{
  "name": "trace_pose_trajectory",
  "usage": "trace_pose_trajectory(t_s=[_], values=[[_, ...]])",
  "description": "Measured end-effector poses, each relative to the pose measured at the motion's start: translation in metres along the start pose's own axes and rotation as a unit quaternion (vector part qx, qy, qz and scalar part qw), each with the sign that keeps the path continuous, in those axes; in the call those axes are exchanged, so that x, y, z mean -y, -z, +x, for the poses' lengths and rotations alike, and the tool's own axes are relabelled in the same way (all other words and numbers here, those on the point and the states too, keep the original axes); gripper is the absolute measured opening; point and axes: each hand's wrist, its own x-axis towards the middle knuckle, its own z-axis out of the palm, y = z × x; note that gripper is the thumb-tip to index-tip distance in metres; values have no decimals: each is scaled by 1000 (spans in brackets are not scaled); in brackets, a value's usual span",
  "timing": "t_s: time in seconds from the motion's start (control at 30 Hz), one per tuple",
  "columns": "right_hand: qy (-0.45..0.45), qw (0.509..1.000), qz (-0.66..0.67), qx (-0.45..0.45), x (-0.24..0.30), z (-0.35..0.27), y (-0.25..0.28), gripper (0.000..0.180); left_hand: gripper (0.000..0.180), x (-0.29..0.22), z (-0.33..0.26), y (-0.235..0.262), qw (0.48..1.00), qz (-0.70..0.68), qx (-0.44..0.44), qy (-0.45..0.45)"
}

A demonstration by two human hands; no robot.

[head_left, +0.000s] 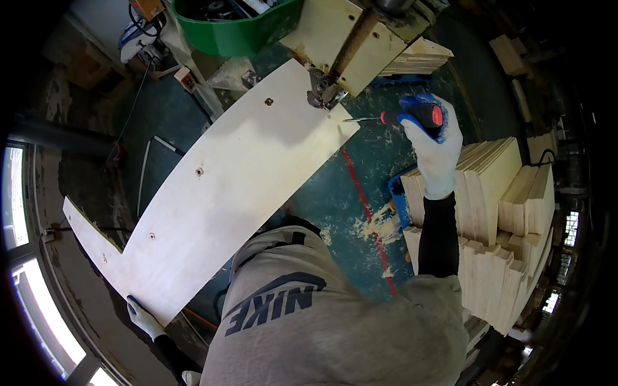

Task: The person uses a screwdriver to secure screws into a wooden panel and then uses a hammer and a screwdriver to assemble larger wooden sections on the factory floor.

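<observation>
A long, curved pale plywood panel (212, 167) lies slantwise before me, with several metal inserts along it and a notch near its lower left end. My left hand (144, 319), in a white and blue glove, is closed on the panel's near left end, its thumb over the top face. My right hand (436, 151), gloved alike, grips a screwdriver (425, 116) by its black and red handle. The shaft points left, and its tip is at the panel's far right corner, just in front of a metal machine head (324, 90). Whether the tip touches the wood I cannot tell.
A green bin (238, 35) of dark parts stands above the panel. Stacked wooden pieces (483, 193) rise at my right, and another stack (421, 58) sits behind the machine. Sawdust (380, 228) and a red line (357, 183) mark the green floor. Windows (45, 315) are at left.
</observation>
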Motion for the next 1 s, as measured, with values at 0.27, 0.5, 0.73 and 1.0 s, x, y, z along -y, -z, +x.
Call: trace_pose_trajectory(t_s=[0.27,0.5,0.73,1.0], values=[[84,991,-85,65,0,16,-38,42,60,15,11,10,999,29,-4,-19],[142,975,-163,56,-1,19,-50,44,60,9,14,18,999,45,5,-17],[138,989,-33,-35,-32,4,-77,48,58,7,20,19,1000,23,-4,-14],[87,995,-24,-51,-88,-2,-95,38,59,-14,19,16,999,40,-4,-17]])
